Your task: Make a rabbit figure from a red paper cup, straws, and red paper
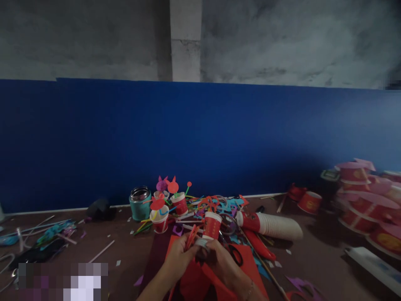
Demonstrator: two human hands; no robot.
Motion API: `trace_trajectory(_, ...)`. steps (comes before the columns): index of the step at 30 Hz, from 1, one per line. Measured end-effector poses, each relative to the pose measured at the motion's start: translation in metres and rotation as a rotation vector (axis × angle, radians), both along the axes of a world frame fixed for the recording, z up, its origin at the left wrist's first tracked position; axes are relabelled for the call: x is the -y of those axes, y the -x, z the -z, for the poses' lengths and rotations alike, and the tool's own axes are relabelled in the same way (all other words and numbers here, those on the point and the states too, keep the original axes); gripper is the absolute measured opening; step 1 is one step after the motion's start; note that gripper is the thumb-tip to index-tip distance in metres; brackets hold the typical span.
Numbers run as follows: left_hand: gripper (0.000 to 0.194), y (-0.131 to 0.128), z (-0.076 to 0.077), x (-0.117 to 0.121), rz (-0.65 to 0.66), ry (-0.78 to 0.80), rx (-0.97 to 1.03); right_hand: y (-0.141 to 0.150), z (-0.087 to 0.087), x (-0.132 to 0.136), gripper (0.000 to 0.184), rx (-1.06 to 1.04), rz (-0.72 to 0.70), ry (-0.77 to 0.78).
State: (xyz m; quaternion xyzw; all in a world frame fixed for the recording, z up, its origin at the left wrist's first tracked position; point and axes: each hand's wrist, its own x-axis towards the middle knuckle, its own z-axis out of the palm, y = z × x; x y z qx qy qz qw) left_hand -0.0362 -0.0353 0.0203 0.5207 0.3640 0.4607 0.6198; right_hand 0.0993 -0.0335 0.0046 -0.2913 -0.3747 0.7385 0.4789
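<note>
Here are the two hands, left (179, 260) and right (223, 260), fingers drawn together over a bright red sheet of paper (196, 283), both pinching a small, pale, round-edged item (201, 242) too blurred to name, right at the clock's centre! An orange-red strip-like piece (191, 236) rises by the left fingers. Just past them, towards 1 o'clock, there's a red printed paper cup with a white rim (212, 225). Black looped handles (235, 255) sit at 3, a nested stack of white-and-red paper cups (278, 226) lies sideways at 2, and a turquoise metal-mouthed jar (140, 207) stands at 10 on the brown table (123, 242).
</note>
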Motion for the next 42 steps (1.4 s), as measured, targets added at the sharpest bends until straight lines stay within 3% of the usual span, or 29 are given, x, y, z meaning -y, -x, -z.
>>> trace_trajectory(8, 0.031, -0.001, -0.006, 0.004, 0.021, 0.020, 0.004, -0.005, -0.014, 0.008, 0.009, -0.012, -0.046, 0.006)
trace_trajectory(12, 0.033, -0.001, -0.010, 0.006, 0.031, 0.028, 0.006, -0.004, -0.011, 0.008, 0.009, -0.029, -0.088, -0.052)
trace_trajectory(17, 0.036, 0.001, -0.008, 0.004, 0.049, -0.002, 0.030, 0.000, -0.009, 0.007, 0.009, 0.022, -0.005, -0.082)
trace_trajectory(20, 0.037, 0.002, -0.008, 0.003, 0.062, 0.008, 0.035, -0.001, -0.011, 0.008, 0.009, 0.003, -0.043, -0.067)
trace_trajectory(24, 0.033, 0.003, -0.009, 0.004, 0.081, -0.001, 0.020, -0.002, -0.011, 0.007, 0.009, -0.066, -0.033, 0.028)
trace_trajectory(36, 0.022, 0.001, -0.011, 0.006, 0.060, -0.020, -0.032, -0.002, -0.007, 0.006, 0.012, -0.038, -0.102, -0.058)
trace_trajectory(42, 0.029, 0.002, -0.015, 0.007, 0.031, -0.026, -0.061, 0.001, -0.009, 0.009, 0.013, 0.086, -0.007, -0.125)
